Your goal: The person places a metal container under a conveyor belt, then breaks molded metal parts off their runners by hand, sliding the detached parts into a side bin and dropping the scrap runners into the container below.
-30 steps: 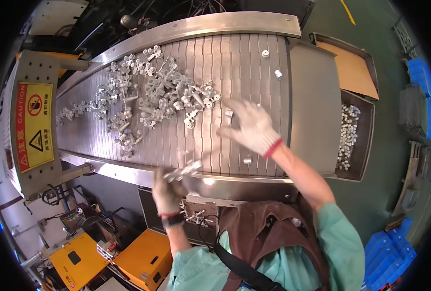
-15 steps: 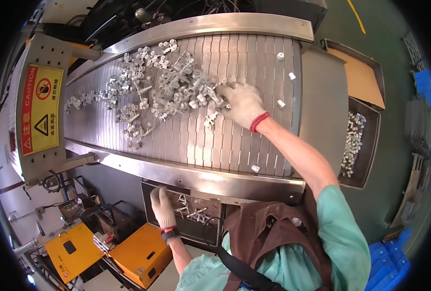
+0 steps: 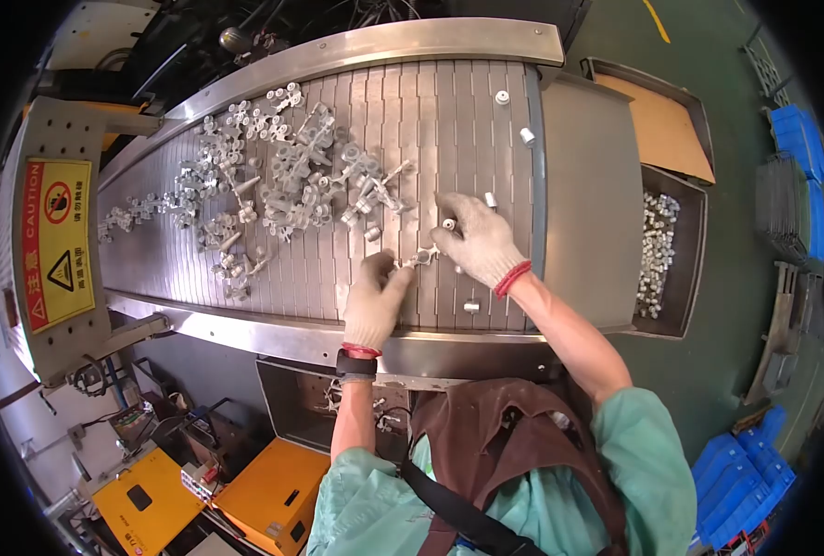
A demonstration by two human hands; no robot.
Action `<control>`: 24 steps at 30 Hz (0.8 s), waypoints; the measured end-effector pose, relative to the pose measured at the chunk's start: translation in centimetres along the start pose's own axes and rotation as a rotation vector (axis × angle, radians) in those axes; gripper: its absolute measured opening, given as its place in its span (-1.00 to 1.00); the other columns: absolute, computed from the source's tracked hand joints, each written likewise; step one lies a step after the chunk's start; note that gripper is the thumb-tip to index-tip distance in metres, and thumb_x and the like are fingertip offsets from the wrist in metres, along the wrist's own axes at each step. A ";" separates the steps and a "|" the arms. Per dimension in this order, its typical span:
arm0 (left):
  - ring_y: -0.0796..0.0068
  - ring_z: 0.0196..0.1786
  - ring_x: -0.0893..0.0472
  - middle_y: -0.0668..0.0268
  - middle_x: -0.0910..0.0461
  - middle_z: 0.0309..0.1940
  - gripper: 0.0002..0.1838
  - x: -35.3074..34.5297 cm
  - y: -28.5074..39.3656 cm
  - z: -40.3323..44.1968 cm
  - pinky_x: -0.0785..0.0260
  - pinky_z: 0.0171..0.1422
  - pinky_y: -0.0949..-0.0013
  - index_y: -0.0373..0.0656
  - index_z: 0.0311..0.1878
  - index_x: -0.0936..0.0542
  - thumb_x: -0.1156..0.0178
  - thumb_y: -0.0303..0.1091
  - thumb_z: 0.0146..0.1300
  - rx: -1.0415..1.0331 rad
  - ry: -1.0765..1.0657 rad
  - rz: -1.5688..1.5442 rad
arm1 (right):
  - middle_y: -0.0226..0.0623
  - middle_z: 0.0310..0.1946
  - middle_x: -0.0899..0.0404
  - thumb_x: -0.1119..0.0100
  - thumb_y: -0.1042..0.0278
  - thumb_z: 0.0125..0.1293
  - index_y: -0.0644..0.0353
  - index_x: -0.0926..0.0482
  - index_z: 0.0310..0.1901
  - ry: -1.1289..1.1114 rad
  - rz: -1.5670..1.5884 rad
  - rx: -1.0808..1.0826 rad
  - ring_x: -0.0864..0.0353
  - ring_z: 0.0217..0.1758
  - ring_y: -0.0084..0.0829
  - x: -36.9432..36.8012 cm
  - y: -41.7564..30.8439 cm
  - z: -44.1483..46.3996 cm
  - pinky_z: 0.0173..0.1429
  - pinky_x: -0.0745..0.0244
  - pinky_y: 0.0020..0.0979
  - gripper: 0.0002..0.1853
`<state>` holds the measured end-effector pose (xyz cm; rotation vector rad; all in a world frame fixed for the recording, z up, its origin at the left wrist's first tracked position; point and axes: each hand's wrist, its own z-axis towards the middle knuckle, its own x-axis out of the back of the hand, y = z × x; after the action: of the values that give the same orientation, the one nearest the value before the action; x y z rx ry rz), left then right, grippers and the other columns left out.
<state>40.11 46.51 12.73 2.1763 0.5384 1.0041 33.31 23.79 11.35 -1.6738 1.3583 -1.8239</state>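
Observation:
Both hands wear pale work gloves with red cuffs and are over the slatted metal conveyor (image 3: 338, 278). My left hand (image 3: 376, 301) pinches one end of a small branched metal part (image 3: 420, 257). My right hand (image 3: 477, 237) is at the other end of that part, its thumb and fingers curled around it. A small cylindrical piece (image 3: 449, 224) shows beside the right fingers. To the left of my hands lies a heap of branched metal castings (image 3: 301, 176). Loose short cylinders (image 3: 471, 307) sit on the belt right of and below my right hand.
A metal bin of small cylinders (image 3: 695, 264) stands beyond the belt's right end, below a tray with a brown board (image 3: 667, 130). Under the near rail (image 3: 282, 339) is a dark box (image 3: 278, 398) with castings. A yellow caution sign (image 3: 60, 243) is at left.
My left hand has moved up from the box below the rail to the belt. My right hand has drawn back from the heap with a casting, towards my left hand.

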 end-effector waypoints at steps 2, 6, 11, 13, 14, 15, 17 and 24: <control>-0.06 0.12 -0.86 -0.03 -0.85 0.13 -0.25 -0.6 -0.7 0.0 -0.67 0.23 -0.04 -0.22 0.52 -0.61 -0.46 0.12 0.48 -0.171 0.015 0.266 | 0.01 0.29 -0.79 -0.38 0.05 0.47 0.19 -0.69 0.44 -0.037 -0.185 0.021 -0.78 0.39 0.00 0.0 0.2 0.1 0.52 -0.65 -0.07 -0.40; -0.13 0.10 -0.86 -0.04 -0.86 0.05 -0.30 -0.6 0.4 0.1 -0.67 0.22 -0.08 -0.21 0.46 -0.64 -0.46 0.10 0.45 -0.101 -0.048 0.386 | 0.02 0.22 -0.79 -0.38 0.03 0.50 0.20 -0.75 0.37 -0.155 -0.361 -0.012 -0.78 0.37 0.01 1.7 -0.4 0.0 0.53 -0.64 -0.07 -0.45; -0.03 0.00 -0.86 0.01 -0.85 -0.07 -0.37 -0.8 0.0 0.5 -0.68 0.14 -0.02 -0.24 0.34 -0.66 -0.47 0.05 0.44 -0.040 -0.021 0.313 | 0.04 0.25 -0.82 -0.33 -0.16 0.53 0.24 -0.74 0.38 -0.110 0.120 -0.154 -0.79 0.37 0.06 3.2 1.3 -0.8 0.49 -0.66 -0.02 -0.35; 0.10 -0.09 -0.84 0.08 -0.82 -0.13 -0.38 -0.2 0.0 0.8 -0.67 0.11 0.06 -0.27 0.34 -0.66 -0.48 0.01 0.43 -0.001 -0.075 0.200 | 0.07 0.28 -0.81 -0.32 -0.19 0.53 0.26 -0.71 0.41 -0.115 0.128 -0.212 -0.78 0.39 0.07 4.2 0.8 -0.7 0.50 -0.66 -0.03 -0.31; 0.16 -0.13 -0.82 0.12 -0.81 -0.17 -0.38 0.0 0.1 0.9 -0.67 0.09 0.11 -0.28 0.33 -0.66 -0.49 -0.01 0.42 0.020 -0.104 0.143 | 0.08 0.29 -0.81 -0.32 -0.20 0.53 0.26 -0.70 0.43 -0.120 0.046 -0.211 -0.78 0.40 0.08 4.7 0.3 -0.7 0.50 -0.66 -0.03 -0.29; 0.23 -0.15 -0.80 0.15 -0.79 -0.19 -0.39 0.0 -0.1 1.2 -0.66 0.09 0.14 -0.30 0.33 -0.66 -0.50 -0.03 0.42 0.012 -0.120 0.049 | 0.10 0.30 -0.80 -0.32 -0.21 0.53 0.27 -0.69 0.46 -0.124 -0.037 -0.208 -0.78 0.40 0.08 5.0 0.0 -0.6 0.50 -0.66 -0.04 -0.27; 0.35 -0.18 -0.74 0.23 -0.75 -0.22 -0.40 -0.2 -0.9 1.5 -0.63 0.07 0.20 -0.34 0.31 -0.66 -0.51 -0.08 0.42 0.001 -0.155 -0.136 | 0.15 0.22 -0.83 -0.32 -0.23 0.54 0.26 -0.64 0.50 -0.193 0.014 -0.238 -0.82 0.33 0.07 4.5 0.0 -0.8 0.45 -0.69 -0.05 -0.24; 0.47 -0.19 -0.71 0.23 -0.77 -0.14 -0.45 -3.0 -2.1 0.8 -0.63 -0.03 0.29 -0.38 0.34 -0.60 -0.44 -0.12 0.53 -0.227 0.033 -0.109 | 0.03 -0.09 -0.85 -0.28 -0.05 0.62 0.31 -0.61 0.49 -0.076 0.454 -0.357 -0.89 -0.27 -0.41 2.9 -0.9 -1.5 -0.29 -0.76 -0.28 -0.35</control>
<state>38.71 45.80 9.30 1.9136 0.5251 0.9931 31.50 22.74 14.01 -1.4074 1.9263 -1.3073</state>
